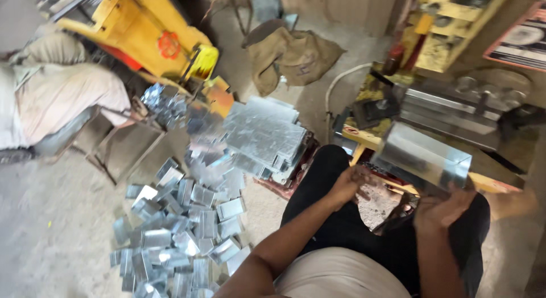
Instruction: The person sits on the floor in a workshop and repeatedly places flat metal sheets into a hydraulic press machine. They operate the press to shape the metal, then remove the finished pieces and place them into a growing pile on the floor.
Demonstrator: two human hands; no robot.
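Right hand (441, 210) grips the folded metal sheet (424, 155) from below, fingers curled shut; left hand (347, 184) is loosely closed beside its lower-left end — best steady both ends, keeping fingers off the sharp edges.

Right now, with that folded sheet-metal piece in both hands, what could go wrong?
1. Cut risk: the folded metal piece sits in bare hands; the right hand supports its lower edge and the left hand is at its end, so raw edges may slice skin.
2. The picture is motion-blurred, so the piece could slip onto the lap.
3. The loose pile of bent pieces on the floor might trip or cut anyone stepping by.
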